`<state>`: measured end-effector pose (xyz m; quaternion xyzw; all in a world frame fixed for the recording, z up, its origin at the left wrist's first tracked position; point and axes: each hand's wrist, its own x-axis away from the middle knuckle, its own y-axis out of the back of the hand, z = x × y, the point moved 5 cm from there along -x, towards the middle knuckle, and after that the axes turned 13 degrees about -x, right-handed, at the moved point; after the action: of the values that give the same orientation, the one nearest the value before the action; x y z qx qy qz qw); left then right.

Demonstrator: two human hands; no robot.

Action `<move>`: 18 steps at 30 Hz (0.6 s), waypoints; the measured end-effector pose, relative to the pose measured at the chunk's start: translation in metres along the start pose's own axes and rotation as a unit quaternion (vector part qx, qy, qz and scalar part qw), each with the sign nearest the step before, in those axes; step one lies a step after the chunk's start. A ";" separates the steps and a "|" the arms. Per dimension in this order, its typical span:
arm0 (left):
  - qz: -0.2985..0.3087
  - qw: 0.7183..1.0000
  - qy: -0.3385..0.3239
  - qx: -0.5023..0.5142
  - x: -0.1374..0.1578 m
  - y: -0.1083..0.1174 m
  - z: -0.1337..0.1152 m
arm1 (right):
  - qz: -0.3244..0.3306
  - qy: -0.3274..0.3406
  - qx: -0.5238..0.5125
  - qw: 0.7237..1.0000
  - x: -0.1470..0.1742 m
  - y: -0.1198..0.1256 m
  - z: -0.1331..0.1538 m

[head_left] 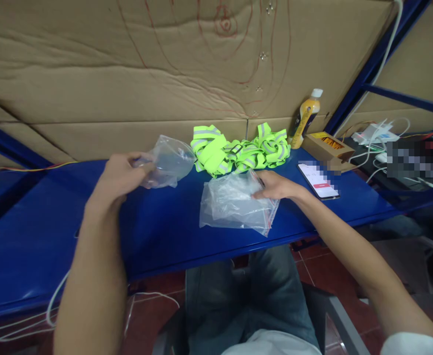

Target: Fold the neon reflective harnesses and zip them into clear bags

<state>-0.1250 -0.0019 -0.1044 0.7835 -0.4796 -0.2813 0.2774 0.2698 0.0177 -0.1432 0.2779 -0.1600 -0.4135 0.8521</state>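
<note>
My left hand (129,172) is closed around a crumpled clear plastic bag (174,160), which sticks out to the right over the blue table. My right hand (273,185) pinches the upper right edge of some clear zip bags (234,202) lying near the table's front; a red line runs along their right edge. How many bags lie there I cannot tell. Behind them is a heap of neon yellow-green reflective straps (211,153) with grey stripes and a black buckle. The left fingertips are partly hidden by the plastic.
A blue table (164,236) runs below a cardboard wall (109,98). At the right are a phone (317,180), an orange drink bottle (305,118) and an open cardboard box (329,148). Cables and a white power strip (377,135) lie farther right, beside a blue frame post.
</note>
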 end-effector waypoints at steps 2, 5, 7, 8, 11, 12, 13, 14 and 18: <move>0.094 0.995 0.025 0.038 0.005 -0.003 -0.001 | 0.035 0.033 -0.092 0.995 0.013 0.011 0.007; 0.186 0.980 -0.031 0.063 0.013 0.001 -0.008 | 0.016 0.108 -0.145 0.983 0.030 0.036 0.031; 0.207 0.971 -0.097 0.068 0.020 0.007 -0.014 | -0.019 0.153 -0.166 0.974 0.033 0.048 0.051; 0.214 0.965 -0.127 0.076 0.024 0.009 -0.018 | -0.024 0.176 -0.168 0.970 0.031 0.049 0.062; 0.275 0.939 -0.171 0.113 0.039 0.005 -0.027 | -0.017 0.255 -0.111 0.960 0.012 0.038 0.093; 0.304 0.927 -0.184 0.122 0.043 0.001 -0.030 | -0.015 0.273 -0.077 0.959 0.004 0.031 0.100; 0.327 0.914 -0.203 0.129 0.047 -0.004 -0.032 | -0.016 0.279 -0.049 0.959 -0.005 0.025 0.105; 0.344 0.902 -0.224 0.136 0.049 -0.009 -0.034 | -0.019 0.279 -0.029 0.960 -0.014 0.018 0.107; 0.373 0.872 -0.253 0.192 0.051 -0.025 -0.038 | 0.009 0.208 -0.017 0.978 -0.035 -0.001 0.101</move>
<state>-0.0639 -0.0325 -0.1046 0.4867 -0.8343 -0.2478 0.0751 0.1976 0.0108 -0.0652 0.3417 0.0255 -0.3421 0.8750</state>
